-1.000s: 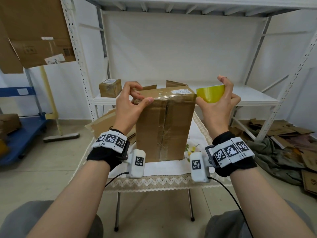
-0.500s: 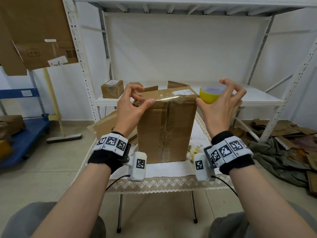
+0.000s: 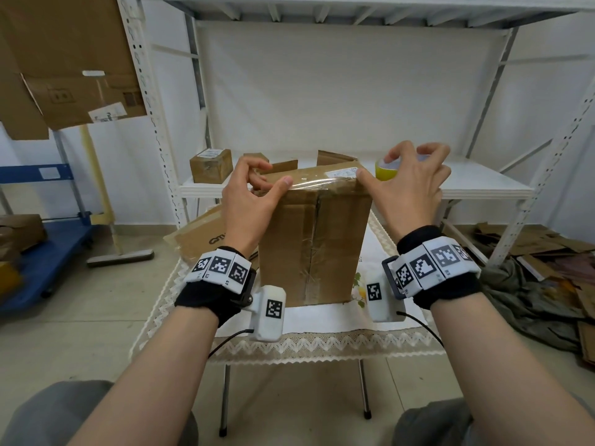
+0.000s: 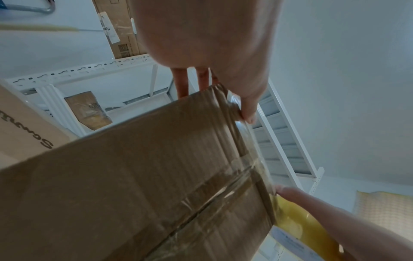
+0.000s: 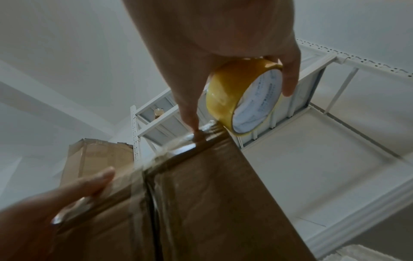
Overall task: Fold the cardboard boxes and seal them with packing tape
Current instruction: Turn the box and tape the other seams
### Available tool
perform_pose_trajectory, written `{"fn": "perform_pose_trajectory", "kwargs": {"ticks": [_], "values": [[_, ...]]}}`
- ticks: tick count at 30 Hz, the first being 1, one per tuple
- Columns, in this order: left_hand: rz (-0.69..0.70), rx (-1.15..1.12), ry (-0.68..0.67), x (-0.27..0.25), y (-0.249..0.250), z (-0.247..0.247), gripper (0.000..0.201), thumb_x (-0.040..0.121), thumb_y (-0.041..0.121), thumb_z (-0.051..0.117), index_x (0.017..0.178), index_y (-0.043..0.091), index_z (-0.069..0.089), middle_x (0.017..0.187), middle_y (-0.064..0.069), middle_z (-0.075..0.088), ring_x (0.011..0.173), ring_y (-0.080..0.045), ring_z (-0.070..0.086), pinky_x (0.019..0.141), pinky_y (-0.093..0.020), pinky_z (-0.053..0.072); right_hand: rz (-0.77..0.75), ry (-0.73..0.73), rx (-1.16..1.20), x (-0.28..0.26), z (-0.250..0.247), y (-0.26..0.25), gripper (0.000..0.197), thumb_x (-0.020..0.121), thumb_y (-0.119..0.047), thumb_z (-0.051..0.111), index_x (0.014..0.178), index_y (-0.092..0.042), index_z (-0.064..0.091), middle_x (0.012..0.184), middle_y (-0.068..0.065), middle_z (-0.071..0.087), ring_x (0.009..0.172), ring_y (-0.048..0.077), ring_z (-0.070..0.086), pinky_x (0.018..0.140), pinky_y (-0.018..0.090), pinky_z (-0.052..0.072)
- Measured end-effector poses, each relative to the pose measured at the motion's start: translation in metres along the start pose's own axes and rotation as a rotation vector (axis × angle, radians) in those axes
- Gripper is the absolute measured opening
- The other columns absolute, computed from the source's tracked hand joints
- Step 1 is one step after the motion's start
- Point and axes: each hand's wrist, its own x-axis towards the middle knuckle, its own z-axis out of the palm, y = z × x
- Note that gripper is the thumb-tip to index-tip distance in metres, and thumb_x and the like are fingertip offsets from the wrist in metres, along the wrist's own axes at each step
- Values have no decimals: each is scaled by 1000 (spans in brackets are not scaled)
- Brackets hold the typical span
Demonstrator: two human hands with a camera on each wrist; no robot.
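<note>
Tall cardboard box (image 3: 314, 239) upright on the counter (image 3: 322, 344), near its middle, lace-trimmed cloth showing bare along the front edge and a strip to the right. Clear tape strip (image 3: 322, 181) stretched along the box's top front edge, from left corner to right. Left hand (image 3: 249, 201) at the top left corner, thumb pressing the strip onto the edge, fingers (image 4: 185, 83) curled over the top behind it. Right hand (image 3: 409, 191) at the top right corner, thumb down on the strip's end there, fingers (image 5: 289, 79) clamped round a yellow tape roll (image 5: 243, 98) held just beyond the corner, clear of the cardboard. Open air above the box up to the white shelf rack (image 3: 483, 188) behind. A small sealed box (image 3: 211, 165) on that shelf at left, well apart. Flattened cardboard (image 3: 199, 235) leaning at the counter's left rear. Blue cart (image 3: 42, 252) on the tiled floor far left; scrap cardboard and dark cloth heaped on the floor at right.
</note>
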Motion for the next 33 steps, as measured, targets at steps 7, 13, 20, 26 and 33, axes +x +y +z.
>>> {"fn": "perform_pose_trajectory", "kwargs": {"ticks": [7,13,20,26,33], "values": [[-44,30,75,-1,9,14,26,86,13,65,108,27,57,90,7,60,90,-7,60,76,-18,46,-14,-64,-124,17,-2,-13,42,73,-37,81,105,-24,57,134,7,35,117,32,39,89,39,30],[-128,-155,46,6,7,17,28,95,-1,50,107,22,60,113,0,60,106,-8,56,88,-19,43,38,-200,-160,31,-7,-17,33,78,-34,83,104,-25,64,133,7,37,122,34,38,99,45,33],[-51,-129,-192,5,4,-6,24,102,9,49,100,21,70,121,7,64,115,2,54,98,-16,40,83,-271,-114,36,-11,-15,39,76,-37,85,106,-25,63,134,7,37,125,34,37,101,47,33],[457,560,-300,-1,30,18,24,96,33,62,117,24,71,123,7,69,126,-12,55,119,-34,19,63,-293,-182,37,-14,-24,32,77,-34,85,95,-29,58,134,7,36,126,36,36,101,47,33],[525,623,-337,-11,42,79,24,100,33,57,119,31,72,116,7,74,102,-22,70,73,-39,58,57,-317,-218,37,-19,-23,22,82,-24,76,92,-30,58,132,8,36,125,37,36,101,47,31]]}}
